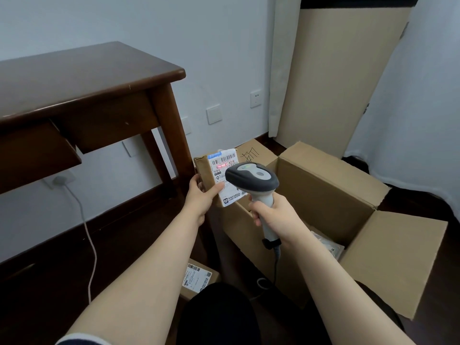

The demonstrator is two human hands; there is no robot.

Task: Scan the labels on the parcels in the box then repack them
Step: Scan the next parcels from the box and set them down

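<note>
Small brown labelled parcel [206,175] upright above open cardboard box [323,195], red scan line across its label [225,170].

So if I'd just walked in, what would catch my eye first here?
Probably the grey handheld scanner in the right hand, throwing a red line across the white label of a small brown parcel that the left hand holds up in the middle of the view. Next, the big open cardboard box on the floor at right, and a second labelled parcel lying by the knee.
</note>
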